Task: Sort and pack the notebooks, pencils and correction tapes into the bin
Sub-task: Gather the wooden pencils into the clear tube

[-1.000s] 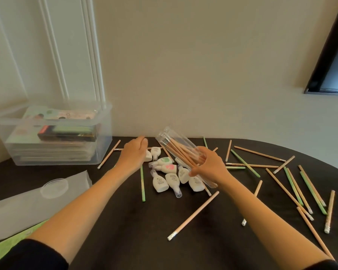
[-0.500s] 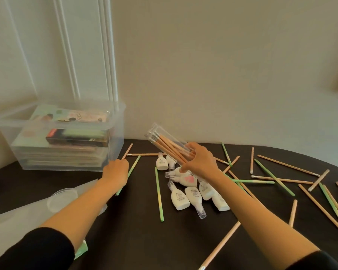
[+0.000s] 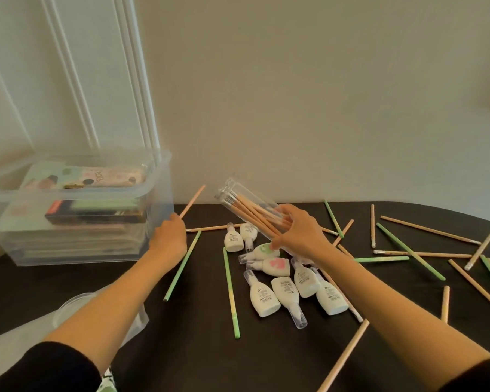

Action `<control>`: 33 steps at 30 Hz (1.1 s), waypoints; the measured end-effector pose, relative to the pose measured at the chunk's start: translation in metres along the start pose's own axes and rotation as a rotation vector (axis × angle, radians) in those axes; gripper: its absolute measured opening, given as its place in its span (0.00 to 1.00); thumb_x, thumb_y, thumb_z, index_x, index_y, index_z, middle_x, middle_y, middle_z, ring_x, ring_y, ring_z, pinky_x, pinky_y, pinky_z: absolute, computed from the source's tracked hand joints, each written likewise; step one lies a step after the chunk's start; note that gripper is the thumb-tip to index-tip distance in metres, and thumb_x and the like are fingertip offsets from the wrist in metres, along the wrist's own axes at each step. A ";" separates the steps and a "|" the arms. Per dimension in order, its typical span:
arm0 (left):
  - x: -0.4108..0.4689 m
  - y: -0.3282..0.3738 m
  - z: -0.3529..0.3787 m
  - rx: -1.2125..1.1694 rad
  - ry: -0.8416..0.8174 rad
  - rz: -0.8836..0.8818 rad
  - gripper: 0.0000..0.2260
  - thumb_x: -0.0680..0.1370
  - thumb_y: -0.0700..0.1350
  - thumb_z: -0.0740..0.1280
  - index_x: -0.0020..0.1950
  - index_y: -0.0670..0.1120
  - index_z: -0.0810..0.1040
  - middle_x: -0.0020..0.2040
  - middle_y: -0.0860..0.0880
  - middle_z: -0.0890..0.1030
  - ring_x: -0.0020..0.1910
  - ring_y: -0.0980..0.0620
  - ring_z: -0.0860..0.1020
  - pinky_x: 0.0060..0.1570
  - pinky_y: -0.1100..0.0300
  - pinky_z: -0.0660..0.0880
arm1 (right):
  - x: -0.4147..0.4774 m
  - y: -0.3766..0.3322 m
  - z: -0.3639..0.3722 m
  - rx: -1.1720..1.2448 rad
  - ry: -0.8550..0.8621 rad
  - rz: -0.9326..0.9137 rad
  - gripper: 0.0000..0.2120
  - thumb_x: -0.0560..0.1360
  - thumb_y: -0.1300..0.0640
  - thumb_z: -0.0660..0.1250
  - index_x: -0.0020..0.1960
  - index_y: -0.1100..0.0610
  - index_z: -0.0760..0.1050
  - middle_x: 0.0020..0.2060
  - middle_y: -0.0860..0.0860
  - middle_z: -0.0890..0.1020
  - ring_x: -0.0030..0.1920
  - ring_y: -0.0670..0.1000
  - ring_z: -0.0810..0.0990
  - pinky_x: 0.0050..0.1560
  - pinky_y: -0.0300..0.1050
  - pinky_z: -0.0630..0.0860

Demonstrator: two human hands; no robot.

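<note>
While the right hand [image 3: 300,233] grips a clear plastic tube [image 3: 238,199] around its lower half, fingers and thumb curled on it, the left hand [image 3: 169,239] pinches a plain wooden pencil [image 3: 193,200] by its lower end. The tube is tilted, with its mouth raised and turned up and to the left, and a bundle of wooden pencils [image 3: 255,215] already lies inside. The held pencil rises from the left hand up and to the right, so its free end is just left of the tube mouth, at nearly the same height.

I judge that the coming move turns on this: the pencil's long axis crosses the axis of the tube, so the left hand must swing the pencil round until it lies along the tube, and then slide it in. The right hand only has to keep the tube steady.

The clear bin [image 3: 159,193] stands just left of the left hand, against the wall [image 3: 294,108], with notebooks [image 3: 77,230] stacked inside. A cluster of correction tapes [image 3: 283,292] lies on the dark table [image 3: 198,357] under the tube, and loose pencils [image 3: 410,251] are scattered to the right, some near the table's curved edge. Above the tapes the space is open, so the pencil can likely turn without touching the bin.
</note>
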State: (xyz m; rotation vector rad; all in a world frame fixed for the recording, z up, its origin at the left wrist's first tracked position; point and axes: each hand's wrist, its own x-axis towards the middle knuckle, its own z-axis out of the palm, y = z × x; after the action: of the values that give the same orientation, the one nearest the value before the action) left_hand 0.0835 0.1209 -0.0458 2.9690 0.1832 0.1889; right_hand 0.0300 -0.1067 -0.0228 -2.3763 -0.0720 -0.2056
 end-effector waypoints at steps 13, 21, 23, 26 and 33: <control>0.050 0.019 0.026 0.023 -0.018 0.270 0.09 0.80 0.43 0.60 0.54 0.45 0.79 0.50 0.46 0.73 0.49 0.49 0.72 0.44 0.60 0.69 | 0.027 0.032 -0.019 0.003 0.065 0.065 0.32 0.62 0.59 0.77 0.63 0.52 0.69 0.47 0.45 0.72 0.47 0.47 0.73 0.47 0.43 0.70; 0.062 0.028 0.029 0.317 0.029 0.368 0.08 0.79 0.42 0.60 0.57 0.46 0.72 0.58 0.47 0.72 0.58 0.48 0.69 0.54 0.58 0.64 | 0.026 0.042 -0.024 0.057 0.136 0.085 0.36 0.63 0.60 0.76 0.67 0.52 0.65 0.49 0.45 0.71 0.48 0.46 0.72 0.46 0.42 0.70; 0.059 0.030 0.028 0.344 0.030 0.392 0.09 0.79 0.41 0.59 0.59 0.46 0.68 0.56 0.48 0.74 0.55 0.49 0.71 0.55 0.58 0.64 | 0.025 0.043 -0.028 0.057 0.150 0.080 0.36 0.63 0.60 0.76 0.67 0.52 0.66 0.49 0.45 0.71 0.48 0.46 0.73 0.47 0.42 0.71; 0.050 0.028 0.024 0.236 0.057 0.384 0.13 0.78 0.38 0.61 0.60 0.46 0.64 0.41 0.51 0.72 0.39 0.53 0.71 0.47 0.60 0.68 | 0.021 0.046 -0.033 0.055 0.170 0.088 0.36 0.63 0.61 0.76 0.67 0.53 0.66 0.51 0.47 0.74 0.50 0.48 0.74 0.53 0.48 0.75; 0.019 0.018 -0.010 -0.130 0.130 0.426 0.06 0.82 0.47 0.52 0.54 0.45 0.64 0.36 0.46 0.73 0.36 0.44 0.77 0.36 0.49 0.73 | -0.010 0.066 -0.064 -0.134 0.282 0.187 0.36 0.64 0.64 0.74 0.68 0.50 0.66 0.57 0.52 0.77 0.53 0.52 0.77 0.54 0.54 0.77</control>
State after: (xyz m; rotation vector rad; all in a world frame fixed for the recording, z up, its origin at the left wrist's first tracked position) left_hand 0.1026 0.1076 -0.0307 2.8262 -0.4344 0.4265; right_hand 0.0192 -0.1987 -0.0240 -2.4436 0.3052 -0.4649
